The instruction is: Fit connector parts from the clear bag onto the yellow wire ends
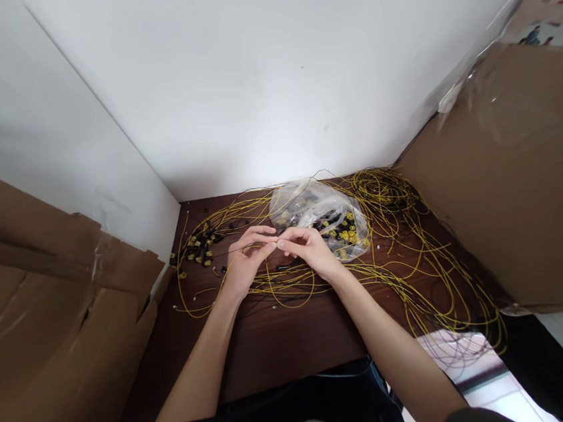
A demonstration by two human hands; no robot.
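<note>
My left hand (pixel 247 260) is closed in a pinch between thumb and forefinger on a thin wire (pixel 221 253), part of which trails off to the left. Its other fingers are loosely stretched. Meeting it tip to tip, my right hand (pixel 311 248) also pinches; what lies in those fingertips is too small to make out. Below and around both hands run long yellow and black wires (pixel 289 281). Just behind the right hand lies a clear plastic bag (pixel 293 203) with yellow and black parts (pixel 347 234) in it.
Small black and yellow parts (pixel 199 243) lie at the table's left. A coil of yellow wire (pixel 382 187) sits back right, and loose strands hang over the front right edge. Cardboard stands at left (pixel 36 317) and right (pixel 519 179), and a white wall (pixel 268 85) behind the brown table (pixel 285 345).
</note>
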